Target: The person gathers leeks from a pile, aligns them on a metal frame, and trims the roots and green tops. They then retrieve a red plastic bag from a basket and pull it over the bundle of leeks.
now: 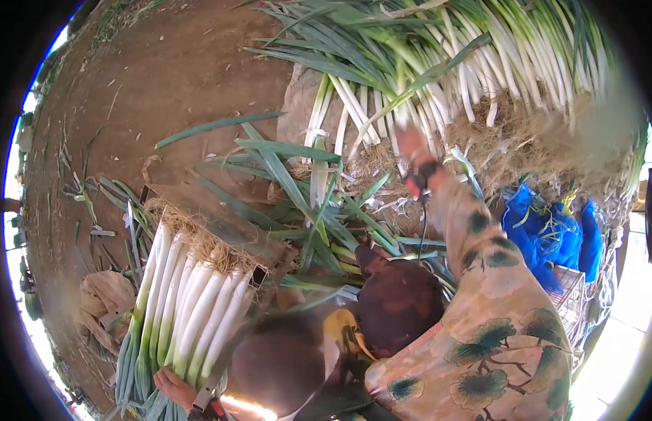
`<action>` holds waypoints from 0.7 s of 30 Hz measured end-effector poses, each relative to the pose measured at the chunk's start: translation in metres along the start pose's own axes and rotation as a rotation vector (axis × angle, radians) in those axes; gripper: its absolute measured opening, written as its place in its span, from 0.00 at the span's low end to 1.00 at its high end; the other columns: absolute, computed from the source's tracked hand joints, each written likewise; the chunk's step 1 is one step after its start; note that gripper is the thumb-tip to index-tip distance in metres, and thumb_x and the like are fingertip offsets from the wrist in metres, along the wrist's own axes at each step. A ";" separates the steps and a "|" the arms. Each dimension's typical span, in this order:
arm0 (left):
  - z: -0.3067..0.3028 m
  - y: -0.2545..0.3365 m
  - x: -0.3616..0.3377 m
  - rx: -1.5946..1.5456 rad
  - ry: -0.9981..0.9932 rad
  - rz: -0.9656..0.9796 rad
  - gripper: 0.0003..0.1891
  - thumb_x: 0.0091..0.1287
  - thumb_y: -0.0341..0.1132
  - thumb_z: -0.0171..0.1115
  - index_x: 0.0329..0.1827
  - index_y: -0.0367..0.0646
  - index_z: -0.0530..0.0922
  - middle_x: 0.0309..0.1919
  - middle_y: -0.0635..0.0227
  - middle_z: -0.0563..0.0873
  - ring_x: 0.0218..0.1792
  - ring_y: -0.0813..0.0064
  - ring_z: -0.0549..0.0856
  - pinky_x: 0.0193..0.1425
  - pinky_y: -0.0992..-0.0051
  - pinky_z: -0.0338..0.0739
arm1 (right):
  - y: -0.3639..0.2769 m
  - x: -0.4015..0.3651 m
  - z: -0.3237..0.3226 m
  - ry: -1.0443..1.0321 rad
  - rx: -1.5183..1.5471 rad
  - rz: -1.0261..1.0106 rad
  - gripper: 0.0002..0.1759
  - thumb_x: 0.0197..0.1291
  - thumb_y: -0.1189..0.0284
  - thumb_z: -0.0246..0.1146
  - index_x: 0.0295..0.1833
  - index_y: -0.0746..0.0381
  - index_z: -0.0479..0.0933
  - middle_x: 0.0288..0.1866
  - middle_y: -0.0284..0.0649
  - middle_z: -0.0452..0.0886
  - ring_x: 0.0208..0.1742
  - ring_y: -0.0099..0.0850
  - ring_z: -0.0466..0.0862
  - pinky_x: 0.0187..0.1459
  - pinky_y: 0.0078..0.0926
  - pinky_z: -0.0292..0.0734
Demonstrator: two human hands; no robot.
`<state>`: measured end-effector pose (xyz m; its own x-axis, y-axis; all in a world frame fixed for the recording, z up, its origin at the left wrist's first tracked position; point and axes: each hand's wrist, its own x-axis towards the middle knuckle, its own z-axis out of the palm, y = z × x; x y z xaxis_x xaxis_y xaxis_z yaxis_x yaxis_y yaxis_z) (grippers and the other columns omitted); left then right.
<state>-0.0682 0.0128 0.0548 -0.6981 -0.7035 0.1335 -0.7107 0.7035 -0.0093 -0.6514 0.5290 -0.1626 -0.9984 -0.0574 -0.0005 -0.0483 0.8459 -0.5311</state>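
Leek bundle [193,309] lies at lower left, white stems side by side, roots butted against a wooden board [221,224]. Left hand [175,386] is curled around its leafy end. Right hand [412,146], blurred, is stretched out at the leek pile [438,63] up top; grip cannot be told. Blue bag [550,235] sits far right.

1. Right hand [412,146]: motion-blurred against the leek pile [438,63]; fingers and grip unreadable.
2. Left hand [173,384]: mostly hidden under the leek bundle [193,309]; grip unclear.
3. Pile's leaf tops cut off by the upper frame edge.
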 end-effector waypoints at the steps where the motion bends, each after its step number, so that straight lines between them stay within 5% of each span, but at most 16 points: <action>1: 0.001 0.002 0.000 -0.001 0.001 0.009 0.17 0.71 0.38 0.42 0.36 0.31 0.75 0.36 0.49 0.76 0.44 0.48 0.73 0.53 0.54 0.66 | -0.004 -0.040 0.007 -0.043 0.039 -0.027 0.24 0.66 0.55 0.54 0.45 0.69 0.77 0.43 0.62 0.80 0.46 0.58 0.80 0.47 0.50 0.76; 4: 0.002 -0.001 -0.001 0.013 0.001 0.026 0.17 0.71 0.38 0.42 0.36 0.31 0.75 0.36 0.49 0.76 0.44 0.48 0.73 0.53 0.54 0.66 | 0.028 -0.174 0.024 -0.423 0.082 0.149 0.21 0.68 0.58 0.54 0.43 0.68 0.76 0.41 0.62 0.80 0.45 0.57 0.81 0.45 0.52 0.76; 6: 0.004 -0.009 -0.002 0.051 0.012 0.077 0.18 0.71 0.38 0.42 0.37 0.32 0.76 0.38 0.50 0.77 0.45 0.47 0.74 0.53 0.54 0.67 | 0.075 -0.255 0.032 -0.755 -0.356 -0.292 0.18 0.66 0.62 0.55 0.50 0.65 0.77 0.42 0.59 0.83 0.47 0.52 0.83 0.44 0.53 0.78; 7: 0.005 -0.009 -0.001 0.077 0.031 0.102 0.16 0.70 0.36 0.43 0.37 0.33 0.76 0.38 0.50 0.77 0.45 0.48 0.74 0.52 0.55 0.68 | 0.098 -0.289 0.046 -0.667 0.229 0.116 0.19 0.64 0.62 0.58 0.53 0.65 0.78 0.42 0.57 0.84 0.48 0.52 0.84 0.45 0.49 0.79; 10: 0.006 -0.007 -0.002 0.096 0.041 0.113 0.13 0.70 0.34 0.45 0.38 0.35 0.76 0.38 0.51 0.78 0.44 0.50 0.75 0.51 0.56 0.70 | 0.125 -0.325 0.036 -0.595 0.023 0.265 0.22 0.60 0.60 0.62 0.51 0.67 0.78 0.41 0.57 0.84 0.47 0.51 0.85 0.45 0.46 0.80; 12: 0.001 -0.005 -0.001 0.048 -0.012 0.038 0.17 0.72 0.38 0.44 0.38 0.36 0.79 0.38 0.52 0.80 0.46 0.49 0.76 0.54 0.56 0.69 | 0.095 -0.274 0.004 -0.572 0.027 0.587 0.24 0.58 0.57 0.64 0.48 0.68 0.79 0.41 0.56 0.84 0.47 0.51 0.85 0.47 0.46 0.79; 13: 0.001 -0.004 -0.001 0.062 0.033 0.051 0.14 0.71 0.36 0.47 0.38 0.37 0.80 0.37 0.54 0.80 0.45 0.51 0.77 0.53 0.57 0.71 | 0.094 -0.248 0.007 -0.437 -0.031 0.414 0.22 0.58 0.58 0.64 0.45 0.68 0.81 0.40 0.56 0.84 0.46 0.50 0.85 0.47 0.47 0.79; 14: 0.006 -0.007 -0.001 0.087 0.068 0.078 0.13 0.71 0.35 0.48 0.39 0.37 0.80 0.37 0.55 0.81 0.45 0.52 0.78 0.53 0.58 0.71 | 0.061 -0.216 -0.017 -0.373 0.100 0.536 0.23 0.56 0.59 0.66 0.48 0.67 0.80 0.41 0.56 0.84 0.47 0.51 0.84 0.49 0.48 0.78; 17: 0.013 -0.009 -0.005 0.139 0.187 0.111 0.08 0.68 0.32 0.53 0.40 0.39 0.79 0.37 0.57 0.81 0.45 0.55 0.79 0.51 0.59 0.73 | 0.072 -0.138 -0.007 -0.136 0.102 0.261 0.25 0.59 0.61 0.63 0.55 0.69 0.75 0.36 0.52 0.83 0.37 0.43 0.83 0.38 0.42 0.78; 18: 0.012 -0.001 -0.005 0.136 0.249 0.090 0.06 0.67 0.31 0.55 0.40 0.40 0.79 0.38 0.59 0.81 0.44 0.56 0.79 0.50 0.59 0.73 | 0.057 -0.124 -0.020 -0.073 0.056 0.074 0.25 0.59 0.62 0.62 0.54 0.70 0.74 0.28 0.48 0.82 0.27 0.35 0.82 0.28 0.37 0.77; 21: 0.035 -0.021 -0.005 0.229 0.455 0.220 0.04 0.62 0.32 0.60 0.37 0.46 0.78 0.34 0.62 0.80 0.41 0.58 0.79 0.46 0.59 0.72 | 0.009 -0.118 -0.063 -0.333 0.287 0.253 0.24 0.61 0.61 0.61 0.55 0.68 0.75 0.36 0.47 0.82 0.28 0.36 0.83 0.27 0.36 0.78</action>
<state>-0.0523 -0.0019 0.0194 -0.7598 -0.3922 0.5185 -0.5890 0.7529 -0.2935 -0.5356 0.5766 -0.1139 -0.9113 -0.0754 -0.4047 0.2507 0.6781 -0.6909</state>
